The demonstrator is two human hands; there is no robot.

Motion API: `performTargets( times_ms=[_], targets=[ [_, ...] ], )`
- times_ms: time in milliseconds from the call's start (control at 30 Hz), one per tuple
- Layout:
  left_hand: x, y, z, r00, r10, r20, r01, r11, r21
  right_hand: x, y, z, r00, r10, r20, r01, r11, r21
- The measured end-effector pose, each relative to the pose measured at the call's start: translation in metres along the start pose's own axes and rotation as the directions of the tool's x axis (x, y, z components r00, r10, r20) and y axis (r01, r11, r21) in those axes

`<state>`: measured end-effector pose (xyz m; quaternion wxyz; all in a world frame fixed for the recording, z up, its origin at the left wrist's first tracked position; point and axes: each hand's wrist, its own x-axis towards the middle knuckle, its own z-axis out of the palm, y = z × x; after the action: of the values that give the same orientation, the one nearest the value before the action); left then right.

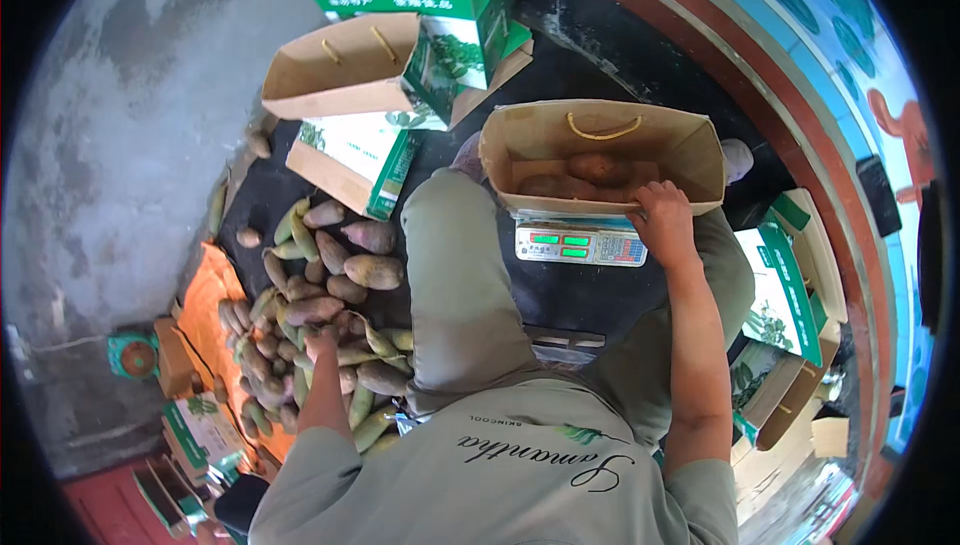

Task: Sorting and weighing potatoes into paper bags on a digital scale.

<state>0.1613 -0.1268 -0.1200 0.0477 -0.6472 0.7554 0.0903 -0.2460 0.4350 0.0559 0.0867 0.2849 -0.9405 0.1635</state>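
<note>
On my left lies a heap of root vegetables [374, 272], brownish-purple ones like sweet potatoes among longer green ones. My left hand [322, 343] reaches down into this heap; its fingers are too hidden to show whether they grip anything. In front of me, an open cardboard carton [700, 160] with a yellow cord handle rests on a digital scale [580, 243] with lit green displays. A few brown root vegetables [600, 167] lie inside the carton. At the carton's near right rim, my right hand [662, 215] has its fingers closed over the edge.
Open green-and-white cartons [345, 70] stand at the far left. More cartons [785, 290] are to my right, beside a curved brown-and-blue wall base [800, 135]. Orange sheeting [208, 290] lies under part of the heap. My knees [455, 235] flank the scale.
</note>
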Motion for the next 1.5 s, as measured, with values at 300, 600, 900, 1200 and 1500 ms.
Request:
performTargets(
  times_ms=[300, 600, 900, 1200, 1500],
  targets=[
    [-0.077, 0.123, -0.116, 0.965, 0.128, 0.227, 0.192, 0.239, -0.952, -0.006, 0.007, 0.010, 0.999, 0.042, 0.002, -0.042, 0.999, -0.026],
    [-0.165, 0.285, -0.236, 0.704, 0.707, -0.066, -0.221, 0.130, -0.967, -0.004, 0.005, 0.010, 0.999, 0.037, 0.003, -0.037, 0.999, 0.009],
    [-0.256, 0.420, -0.220, 0.296, 0.914, 0.279, -0.260, 0.358, -0.897, -0.007, 0.008, 0.007, 0.999, 0.038, 0.030, -0.039, 0.999, 0.038],
    [-0.276, 0.480, -0.156, 0.162, 0.895, 0.415, -0.392, 0.445, -0.805, -0.005, 0.010, 0.009, 0.999, 0.036, 0.031, -0.039, 0.997, 0.070],
    [-0.209, 0.391, -0.201, 0.443, 0.889, -0.116, -0.573, 0.181, -0.799, -0.002, 0.007, 0.013, 1.000, 0.021, 0.020, -0.022, 0.999, 0.038]
  ],
)
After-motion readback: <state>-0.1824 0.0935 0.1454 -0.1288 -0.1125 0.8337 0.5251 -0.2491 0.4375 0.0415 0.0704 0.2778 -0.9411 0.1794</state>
